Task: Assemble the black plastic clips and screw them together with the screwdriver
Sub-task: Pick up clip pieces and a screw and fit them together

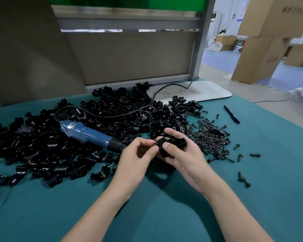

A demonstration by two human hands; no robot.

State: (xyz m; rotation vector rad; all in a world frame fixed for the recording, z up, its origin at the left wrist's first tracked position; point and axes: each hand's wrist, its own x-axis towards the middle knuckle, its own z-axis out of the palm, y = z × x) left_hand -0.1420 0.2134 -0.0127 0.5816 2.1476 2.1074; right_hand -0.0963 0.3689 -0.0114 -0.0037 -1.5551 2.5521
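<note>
Both hands meet over the teal table near its middle. My right hand [185, 159] grips a black plastic clip [173, 143] between thumb and fingers. My left hand [136, 158] pinches the clip's left end, thumb and forefinger curled on it. A big heap of loose black clips [112, 116] spreads behind and to the left. The blue electric screwdriver [91, 135] lies on that heap, tip pointing toward my hands, its black cord running to the back. A pile of black screws [212, 135] lies just right of my hands.
A black pen [232, 114] lies at the right of the teal table [164, 215]. A white board [205, 92] sits at the back right, a grey partition behind the heap. Stray screws [243, 179] dot the right side. Cardboard boxes [262, 55] stand on the floor beyond.
</note>
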